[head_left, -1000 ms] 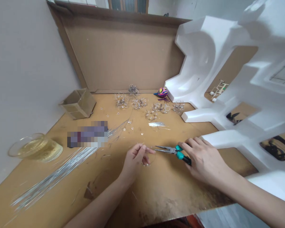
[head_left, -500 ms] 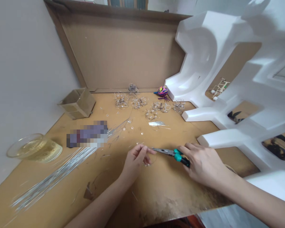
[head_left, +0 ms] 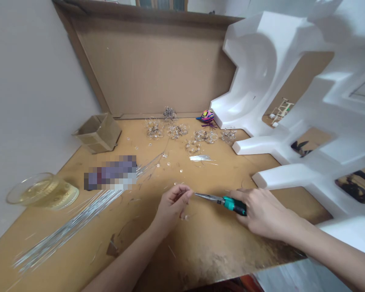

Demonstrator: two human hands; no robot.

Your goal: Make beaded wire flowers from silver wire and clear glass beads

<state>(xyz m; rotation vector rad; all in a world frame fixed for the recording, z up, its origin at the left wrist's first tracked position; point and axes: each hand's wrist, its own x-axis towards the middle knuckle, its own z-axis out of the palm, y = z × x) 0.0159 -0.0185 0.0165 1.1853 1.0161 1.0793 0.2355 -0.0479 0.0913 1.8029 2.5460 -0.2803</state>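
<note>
My right hand [head_left: 263,211] is wrapped round the teal and black handles of needle-nose pliers [head_left: 211,197]. Their tips point left, close to my left fingertips. With thumb and forefinger pinched, my left hand [head_left: 170,207] holds a fine wire; most of it is hidden or too thin to follow. Clear beads [head_left: 185,217] hang just below those fingers. Beyond my hands lie a small bundle of short silver wires [head_left: 200,158] and a few loose clear beads [head_left: 181,170]. Several beaded wire pieces [head_left: 178,130] are grouped toward the back of the table.
Long silver wires [head_left: 76,221] run across the left side, next to a blurred-out item [head_left: 111,172]. A glass of yellowish liquid [head_left: 45,192] and a small open cardboard box [head_left: 99,134] stand at left. White foam packing [head_left: 280,150] borders the right; a colourful toy [head_left: 207,116] sits behind.
The pliers' handles have come closer together and the jaws look closed now. My left hand has turned slightly, and the beads hang a little lower.
</note>
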